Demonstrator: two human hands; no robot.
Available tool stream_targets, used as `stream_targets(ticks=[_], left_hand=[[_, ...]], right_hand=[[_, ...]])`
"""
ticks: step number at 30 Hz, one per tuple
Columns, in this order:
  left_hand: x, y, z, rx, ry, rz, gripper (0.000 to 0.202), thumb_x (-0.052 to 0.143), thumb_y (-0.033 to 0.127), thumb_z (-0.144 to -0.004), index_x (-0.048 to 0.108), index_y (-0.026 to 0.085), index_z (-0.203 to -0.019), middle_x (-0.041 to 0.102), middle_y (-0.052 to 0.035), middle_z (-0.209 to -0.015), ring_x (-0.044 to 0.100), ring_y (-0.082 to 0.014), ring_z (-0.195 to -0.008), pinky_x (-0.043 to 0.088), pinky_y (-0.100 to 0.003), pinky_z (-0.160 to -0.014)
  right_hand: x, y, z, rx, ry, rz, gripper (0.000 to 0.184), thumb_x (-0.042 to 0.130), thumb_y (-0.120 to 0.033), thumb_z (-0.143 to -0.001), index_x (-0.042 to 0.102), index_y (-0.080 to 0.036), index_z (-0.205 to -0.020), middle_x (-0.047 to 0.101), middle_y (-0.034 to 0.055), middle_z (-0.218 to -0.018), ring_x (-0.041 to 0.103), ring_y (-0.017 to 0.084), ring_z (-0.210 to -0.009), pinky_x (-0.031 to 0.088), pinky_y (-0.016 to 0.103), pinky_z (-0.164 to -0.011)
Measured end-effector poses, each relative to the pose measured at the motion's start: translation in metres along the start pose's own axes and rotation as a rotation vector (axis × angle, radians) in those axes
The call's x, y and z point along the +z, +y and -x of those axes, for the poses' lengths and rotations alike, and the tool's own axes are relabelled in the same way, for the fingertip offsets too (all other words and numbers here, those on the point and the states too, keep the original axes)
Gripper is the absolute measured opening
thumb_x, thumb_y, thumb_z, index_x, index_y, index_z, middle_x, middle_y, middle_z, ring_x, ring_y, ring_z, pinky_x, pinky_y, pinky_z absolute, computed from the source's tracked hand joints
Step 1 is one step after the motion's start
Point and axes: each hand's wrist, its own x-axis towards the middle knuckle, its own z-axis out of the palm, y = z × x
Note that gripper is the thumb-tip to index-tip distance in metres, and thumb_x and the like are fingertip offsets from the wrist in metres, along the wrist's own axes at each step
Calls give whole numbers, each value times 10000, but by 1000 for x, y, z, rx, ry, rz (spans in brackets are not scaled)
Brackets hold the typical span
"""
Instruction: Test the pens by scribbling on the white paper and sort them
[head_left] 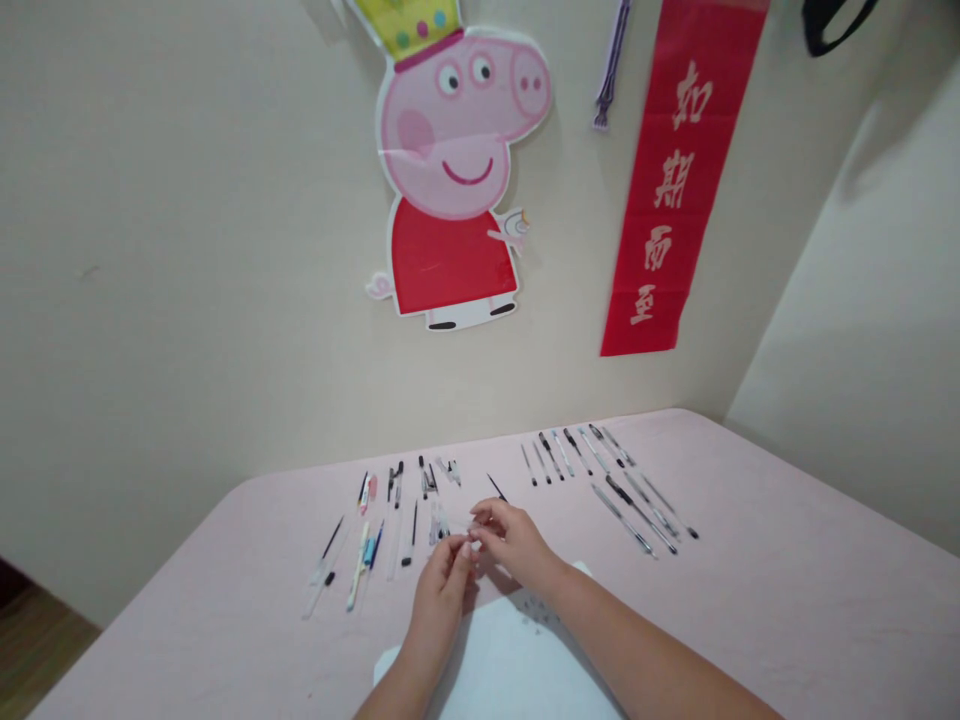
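My left hand (442, 582) and my right hand (517, 545) meet over the far edge of a white board (517, 668), fingertips pinched close together. A small pale, see-through piece seems to be between them, but the fingers hide most of it and I cannot make out what it is. Just beyond my right hand a dark pen refill (496, 487) lies on the cloth. Left of my fingers are clear pen parts (435, 522) and a black-tipped refill (414, 530). Several tiny grey bits (536, 612) lie on the board beside my right forearm.
Taken-apart pens in small groups, one with a blue piece (369, 552), cover the left of the pink-clothed table (795, 610). Whole pens (630, 512) lie in two rows at the right. Behind stands a wall with a pig cutout (454, 255) and a red banner (664, 230).
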Motion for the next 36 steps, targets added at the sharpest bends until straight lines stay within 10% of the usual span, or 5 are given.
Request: stream_targets(ticks=[13,23,36], left_hand=[[-2,16,3,-48,25,124,488,668,616,-653,664,158,-823,564,15,-621,504,-108,-566,397,-214,-529],[-4,9,-1,-77,110,137,406,708,536,-651,679,151,-776,600,6,-625,517,-97,-558,398,-196,-516],[-4,6,-4,-99,81,181,382,697,506,-686,661,140,-793,708,-75,-885,588,-95,-573,443,-195,-508]], right_hand=[[-5,1,-1,124,-172,-178,208,645,-368,-752,643,-160,-746,653,0,-653,585,117,-598,450,230,-563],[-48,17,-13,192,133,702,157,480,-99,-784,612,-175,-748,645,30,-729,567,153,-693,347,231,-619],[-49,23,-15,237,66,827,142,490,-149,-833,626,-170,-799,677,63,-826,590,171,-762,339,246,-650]])
